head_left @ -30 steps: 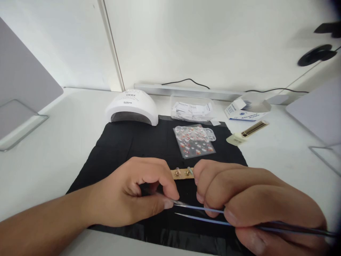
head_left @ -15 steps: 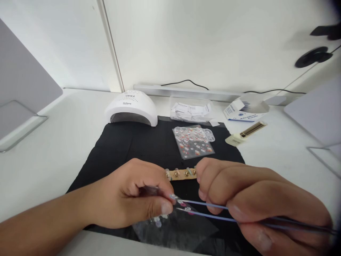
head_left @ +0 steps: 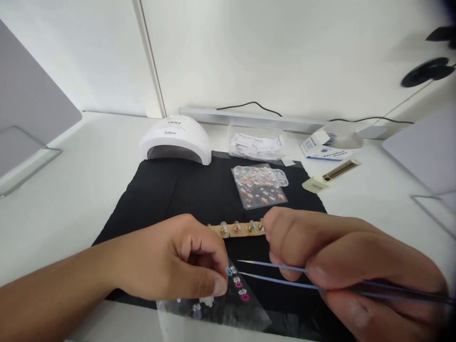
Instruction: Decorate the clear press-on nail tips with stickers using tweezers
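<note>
My left hand [head_left: 174, 261] pinches a clear sticker sheet [head_left: 254, 311] between thumb and forefinger. Small eye-like designs with pink and blue rings run along the part just right of the thumb. Blue tweezers [head_left: 285, 281] are gripped in my right hand [head_left: 342, 251], their two tips apart and pointing left close to the sheet's designs. Nothing shows between the tips. Beyond both hands lies a tan strip [head_left: 244, 231] with gold studs and clear nail tips on it; its right end is hidden behind my right hand.
A black cloth [head_left: 171, 190] covers the middle of the white table. Behind it stand a white nail lamp [head_left: 178, 135], a clear box of packets [head_left: 256, 145] and an open carton [head_left: 331, 147]. More sticker sheets [head_left: 260, 197] and a gold-capped bottle [head_left: 317, 184] lie nearer.
The tweezers' tips have come away from the sticker sheet and spread slightly wider. The sheet has swung down and left, showing more of its designs. My view has shifted a little.
</note>
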A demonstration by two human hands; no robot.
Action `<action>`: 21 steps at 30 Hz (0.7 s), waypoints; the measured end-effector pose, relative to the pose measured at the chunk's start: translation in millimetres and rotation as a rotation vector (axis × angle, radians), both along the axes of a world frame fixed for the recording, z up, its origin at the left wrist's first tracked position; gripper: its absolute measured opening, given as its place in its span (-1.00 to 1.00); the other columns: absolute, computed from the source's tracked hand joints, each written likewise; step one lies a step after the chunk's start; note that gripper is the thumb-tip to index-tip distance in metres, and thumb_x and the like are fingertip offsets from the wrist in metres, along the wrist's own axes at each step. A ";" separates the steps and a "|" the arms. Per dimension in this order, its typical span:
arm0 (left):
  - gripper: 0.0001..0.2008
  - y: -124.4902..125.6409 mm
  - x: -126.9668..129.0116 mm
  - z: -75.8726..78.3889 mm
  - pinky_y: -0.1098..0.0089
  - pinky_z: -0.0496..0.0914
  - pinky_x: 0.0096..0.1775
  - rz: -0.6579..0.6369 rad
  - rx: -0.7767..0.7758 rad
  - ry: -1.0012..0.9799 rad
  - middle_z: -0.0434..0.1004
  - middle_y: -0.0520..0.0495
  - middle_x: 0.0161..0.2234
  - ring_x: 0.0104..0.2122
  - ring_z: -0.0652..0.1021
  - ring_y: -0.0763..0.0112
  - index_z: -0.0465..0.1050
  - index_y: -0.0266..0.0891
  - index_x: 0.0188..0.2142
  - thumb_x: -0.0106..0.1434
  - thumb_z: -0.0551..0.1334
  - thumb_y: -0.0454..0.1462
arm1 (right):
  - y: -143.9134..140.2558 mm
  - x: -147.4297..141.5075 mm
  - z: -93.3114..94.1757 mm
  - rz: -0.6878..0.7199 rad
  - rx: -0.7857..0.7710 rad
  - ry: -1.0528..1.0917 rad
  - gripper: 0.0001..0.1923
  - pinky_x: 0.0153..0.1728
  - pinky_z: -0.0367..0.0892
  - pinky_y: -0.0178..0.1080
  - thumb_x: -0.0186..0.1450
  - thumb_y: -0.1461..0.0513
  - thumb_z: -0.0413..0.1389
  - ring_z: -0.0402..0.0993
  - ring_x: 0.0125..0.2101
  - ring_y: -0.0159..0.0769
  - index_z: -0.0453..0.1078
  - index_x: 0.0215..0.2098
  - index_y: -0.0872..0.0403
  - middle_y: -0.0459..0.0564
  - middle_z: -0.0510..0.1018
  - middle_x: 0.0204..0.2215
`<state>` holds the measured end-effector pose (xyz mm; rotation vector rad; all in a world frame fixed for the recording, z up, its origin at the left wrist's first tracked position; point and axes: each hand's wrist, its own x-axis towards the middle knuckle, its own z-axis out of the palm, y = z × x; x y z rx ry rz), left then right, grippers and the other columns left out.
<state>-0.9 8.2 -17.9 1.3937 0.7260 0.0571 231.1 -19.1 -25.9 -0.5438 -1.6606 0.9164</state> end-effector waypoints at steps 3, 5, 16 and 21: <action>-0.79 0.1 1.2 -1.2 0.55 0.07 -0.61 0.028 -0.056 -0.003 0.26 0.16 -0.60 -0.64 0.20 0.63 0.44 -0.29 -0.31 0.26 0.31 -0.16 | 0.0 2.4 -1.3 0.051 -0.010 -0.006 -0.82 -0.51 0.34 -0.20 0.31 0.20 0.16 0.38 -0.57 -0.35 0.42 -0.43 0.10 -0.04 0.47 -0.57; -0.77 0.0 2.8 -2.0 0.58 0.07 -0.62 0.065 -0.090 -0.027 0.23 0.21 -0.60 -0.65 0.19 0.65 0.39 -0.25 -0.25 0.21 0.36 -0.19 | 1.1 3.4 -0.9 0.095 -0.018 -0.023 -0.86 -0.47 0.36 -0.16 0.27 0.25 0.15 0.40 -0.54 -0.31 0.43 -0.44 0.12 0.00 0.48 -0.56; -0.68 -6.6 4.0 -12.8 0.56 0.25 -0.49 0.185 0.109 -0.233 0.39 0.13 -0.45 -0.52 0.35 0.61 0.37 -0.24 -0.14 0.15 0.41 -0.36 | 1.9 7.9 -3.7 0.191 -0.094 -0.081 -0.86 -0.41 0.37 -0.16 0.28 0.27 0.13 0.39 -0.50 -0.32 0.43 -0.44 0.12 0.02 0.48 -0.53; -0.68 -6.2 1.5 -17.1 0.56 0.28 -0.48 0.211 0.146 -0.296 0.46 0.11 -0.45 -0.51 0.39 0.60 0.41 -0.23 -0.15 0.13 0.43 -0.38 | 2.7 5.0 -5.6 0.217 -0.141 0.040 -0.81 -0.45 0.39 -0.20 0.30 0.20 0.18 0.41 -0.53 -0.35 0.39 -0.46 0.10 -0.05 0.47 -0.56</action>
